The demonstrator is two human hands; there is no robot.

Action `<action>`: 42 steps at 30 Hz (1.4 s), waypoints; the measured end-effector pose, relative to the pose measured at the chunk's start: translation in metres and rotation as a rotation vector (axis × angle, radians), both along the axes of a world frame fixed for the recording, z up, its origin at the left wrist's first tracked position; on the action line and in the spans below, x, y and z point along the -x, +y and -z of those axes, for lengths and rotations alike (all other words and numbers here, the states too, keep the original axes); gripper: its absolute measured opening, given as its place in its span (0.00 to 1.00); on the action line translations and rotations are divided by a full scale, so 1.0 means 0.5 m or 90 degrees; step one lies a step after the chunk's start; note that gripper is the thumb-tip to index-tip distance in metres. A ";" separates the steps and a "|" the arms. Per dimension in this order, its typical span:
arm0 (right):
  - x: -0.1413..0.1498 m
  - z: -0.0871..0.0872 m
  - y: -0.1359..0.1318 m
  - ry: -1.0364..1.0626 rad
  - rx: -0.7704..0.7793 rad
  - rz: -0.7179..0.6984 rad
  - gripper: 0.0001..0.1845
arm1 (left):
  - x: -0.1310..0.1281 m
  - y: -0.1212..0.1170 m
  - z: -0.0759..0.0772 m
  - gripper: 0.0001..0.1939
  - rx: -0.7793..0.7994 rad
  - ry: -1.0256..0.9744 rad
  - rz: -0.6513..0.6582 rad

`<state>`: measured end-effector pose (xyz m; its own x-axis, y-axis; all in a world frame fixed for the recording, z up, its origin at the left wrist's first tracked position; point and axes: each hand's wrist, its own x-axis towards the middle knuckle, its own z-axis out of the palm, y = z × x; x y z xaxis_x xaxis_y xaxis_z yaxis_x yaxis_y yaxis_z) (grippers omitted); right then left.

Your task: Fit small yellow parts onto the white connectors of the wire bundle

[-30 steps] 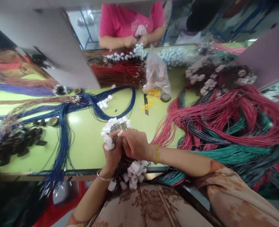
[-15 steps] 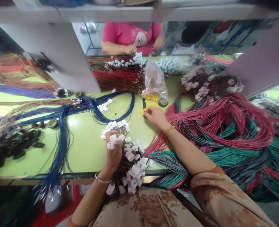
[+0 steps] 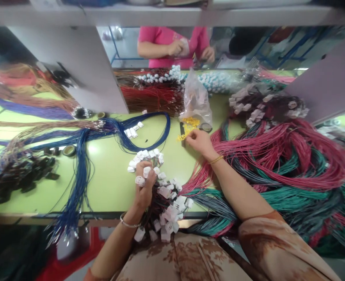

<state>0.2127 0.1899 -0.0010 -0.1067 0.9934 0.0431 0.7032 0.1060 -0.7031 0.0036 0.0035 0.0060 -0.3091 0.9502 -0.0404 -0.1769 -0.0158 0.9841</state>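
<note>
My left hand [image 3: 144, 187] is closed around wires that end in white plastic connectors [image 3: 143, 175], near the table's front edge. More white connectors [image 3: 171, 212] on dark wires hang beside that wrist, and others fan out just past my fingers. My right hand [image 3: 200, 143] reaches forward with thumb and fingers pinched together at the small yellow pieces [image 3: 182, 137]. Whether a piece is between the fingertips is too small to see. The yellow pieces spill from the mouth of a clear plastic bag [image 3: 196, 99] onto a dark strip.
Pink, green and grey wire bundles [image 3: 278, 156] heap up on the right. Blue wires [image 3: 81, 164] loop across the left, near tape rolls [image 3: 69, 150] and dark connectors [image 3: 23, 175]. Grey panels [image 3: 81, 70] flank the table. Opposite sits a person in a pink shirt [image 3: 163, 37].
The view has shifted slightly, so most things appear a little farther right. My right hand stays at the yellow pieces; my left keeps its hold. The person opposite has raised a hand.
</note>
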 end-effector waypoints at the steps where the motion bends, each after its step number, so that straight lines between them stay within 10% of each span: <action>1: 0.005 -0.006 -0.006 0.101 0.037 0.001 0.01 | -0.003 0.001 0.001 0.17 0.001 -0.028 -0.010; 6: 0.054 -0.050 -0.067 0.554 0.271 -0.128 0.15 | 0.000 0.006 -0.003 0.17 0.010 0.085 -0.019; 13: 0.110 -0.101 -0.167 0.660 0.423 -0.337 0.16 | 0.008 0.008 -0.009 0.18 -0.022 0.180 0.053; 27: 0.123 -0.100 -0.216 0.248 -0.218 -0.444 0.09 | 0.011 0.008 -0.026 0.11 -0.088 0.297 0.119; 42: 0.121 -0.098 -0.233 0.227 -0.142 -0.380 0.11 | 0.012 0.006 -0.014 0.12 -0.099 0.309 0.095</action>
<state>0.1520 0.0735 0.0480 -0.5695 0.7335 0.3709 0.2128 0.5674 -0.7954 -0.0022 0.0065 0.0130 -0.1185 0.9687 0.2180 0.2865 -0.1768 0.9416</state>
